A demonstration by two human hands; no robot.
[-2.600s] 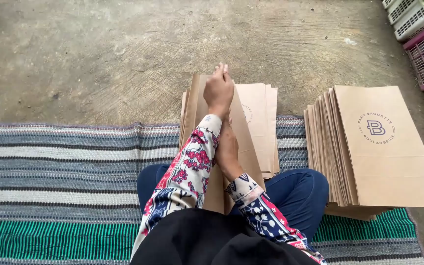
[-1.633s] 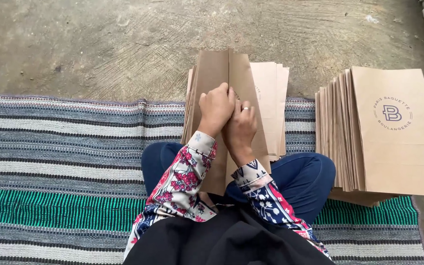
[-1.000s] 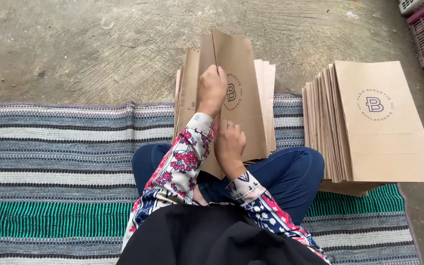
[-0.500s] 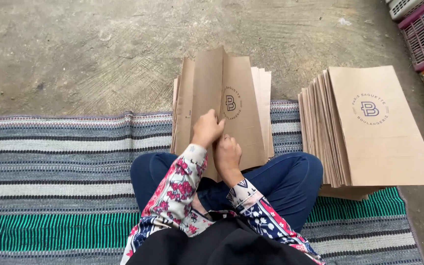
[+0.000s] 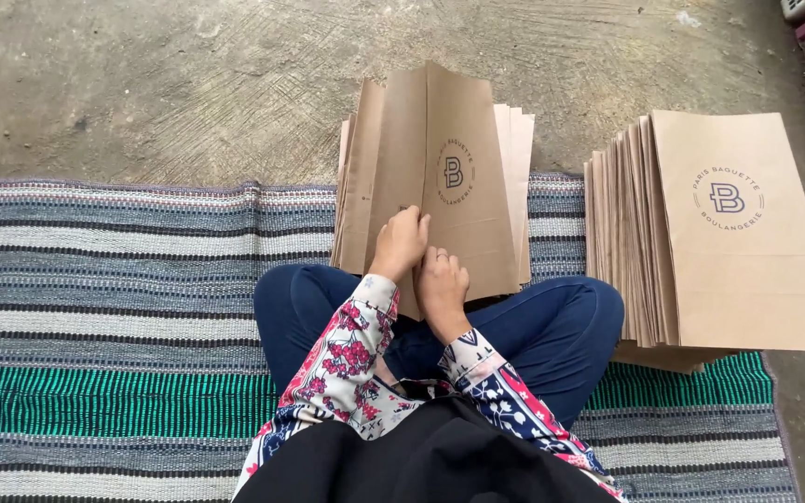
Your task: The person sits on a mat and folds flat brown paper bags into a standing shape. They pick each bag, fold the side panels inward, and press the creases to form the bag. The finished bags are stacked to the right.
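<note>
Fingers [image 5: 414, 226] of her left hand [image 5: 401, 244] pinched the brown paper bag [image 5: 440, 177]'s bottom fold while the right hand [image 5: 442, 284] lay curled against it, best pressed flat along the crease.

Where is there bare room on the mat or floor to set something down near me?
Free: the striped mat left of your knee, and the concrete floor beyond its far edge. Crowded: straight ahead, where both hands press the brown paper bag on its pile, and right, where the finished bag stack lies.

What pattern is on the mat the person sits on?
The mat has horizontal stripes in grey, blue, white, black and green, seen in the head view.
</note>
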